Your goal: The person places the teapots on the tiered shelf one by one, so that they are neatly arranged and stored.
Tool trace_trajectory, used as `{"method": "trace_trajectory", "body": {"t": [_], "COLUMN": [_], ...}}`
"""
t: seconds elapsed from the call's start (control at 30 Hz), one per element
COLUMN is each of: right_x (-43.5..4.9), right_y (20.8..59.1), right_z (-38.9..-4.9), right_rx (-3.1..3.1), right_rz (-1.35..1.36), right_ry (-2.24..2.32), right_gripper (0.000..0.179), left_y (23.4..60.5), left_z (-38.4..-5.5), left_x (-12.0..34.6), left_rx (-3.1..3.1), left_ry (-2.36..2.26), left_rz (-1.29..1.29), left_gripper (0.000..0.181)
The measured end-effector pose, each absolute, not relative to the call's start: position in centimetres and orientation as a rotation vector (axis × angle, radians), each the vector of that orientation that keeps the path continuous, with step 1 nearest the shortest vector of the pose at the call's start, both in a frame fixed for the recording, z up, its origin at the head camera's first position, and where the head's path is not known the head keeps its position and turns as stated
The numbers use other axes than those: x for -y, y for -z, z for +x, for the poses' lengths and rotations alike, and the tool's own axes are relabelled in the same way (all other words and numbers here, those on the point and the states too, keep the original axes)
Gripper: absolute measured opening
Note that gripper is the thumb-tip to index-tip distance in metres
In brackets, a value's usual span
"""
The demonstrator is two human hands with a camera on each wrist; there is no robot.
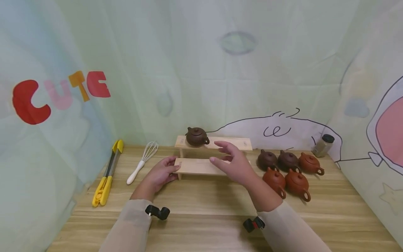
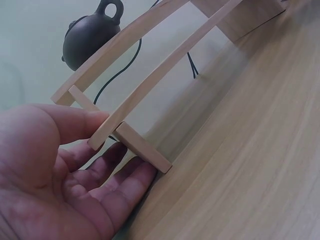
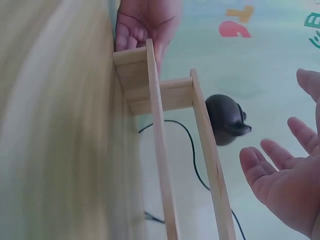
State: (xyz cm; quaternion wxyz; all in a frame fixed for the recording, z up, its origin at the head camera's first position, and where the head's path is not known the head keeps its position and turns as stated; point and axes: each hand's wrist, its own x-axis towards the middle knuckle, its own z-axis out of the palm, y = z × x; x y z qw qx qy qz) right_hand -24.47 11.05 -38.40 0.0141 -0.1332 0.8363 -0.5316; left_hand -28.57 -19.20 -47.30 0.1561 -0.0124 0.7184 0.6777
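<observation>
A two-step wooden stand is set against the backdrop. On its upper step, toward the left end, sits a dark brown teapot with its handle to the right. My left hand grips the left end of the lower step; in the left wrist view the thumb lies on top of the board and the other fingers curl below, beside the leg. Above the lower step's right part hovers my right hand, fingers spread and holding nothing. The right wrist view shows this hand apart from the teapot.
Right of the stand are two dark brown teapots and several reddish-brown teapots. A black-lidded jar stands at the back right. On the left lie a white whisk and yellow-ended tongs. A printed curtain surrounds the table.
</observation>
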Motion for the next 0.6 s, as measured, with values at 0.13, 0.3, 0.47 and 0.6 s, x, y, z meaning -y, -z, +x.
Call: {"method": "trace_trajectory", "body": {"t": [0.13, 0.3, 0.47, 0.6], "right_x": [-13.4, -16.6, -19.9, -22.8], "right_y": [39.2, 39.7, 39.7, 39.9], "right_z": [-22.9, -21.4, -20.0, -19.3], "right_rx": [-2.659, -2.693, -2.768, -2.863], "right_rz": [-0.434, -0.447, -0.412, -0.329], "right_ry": [1.632, 1.647, 1.606, 1.541], "right_gripper": [0.065, 0.059, 0.057, 0.057], "left_y": [47.3, 47.2, 47.1, 47.1], "left_z": [-28.6, -28.4, -28.4, -28.4], "left_x": [19.1, 19.2, 19.2, 19.2], "left_rx": [-2.051, -2.061, -2.068, -2.067], "left_ry": [-1.947, -1.939, -1.936, -1.934], "left_rz": [-0.03, -0.001, -0.005, -0.013], "left_gripper": [0.064, 0.066, 0.067, 0.067]}}
